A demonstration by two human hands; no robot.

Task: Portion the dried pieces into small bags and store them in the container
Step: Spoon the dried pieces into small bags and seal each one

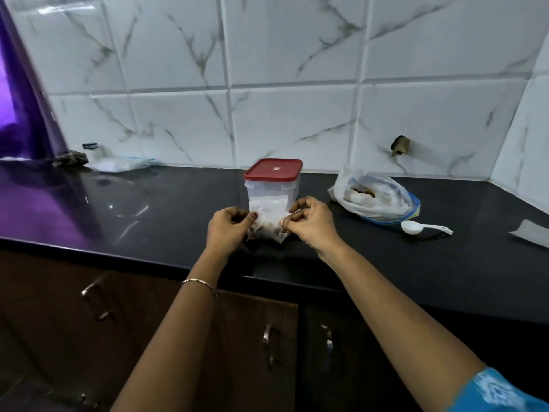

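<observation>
Both your arms reach forward, forearms converging toward the middle. Your left hand and right hand sit level and close together, fingers curled, each pinching an upper edge of the small bag between thumb and fingertips.

container blocks ahead — bare countertop left

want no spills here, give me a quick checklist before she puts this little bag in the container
1. Small bag held on both sides by left hand and right hand: ok.
2. Dried pieces sit low in the bag: ok.
3. Bag top sealed: cannot tell.
4. Container open to receive it: not ok, red lid is on.
5. Spoon out of the way on the counter: ok.
</observation>
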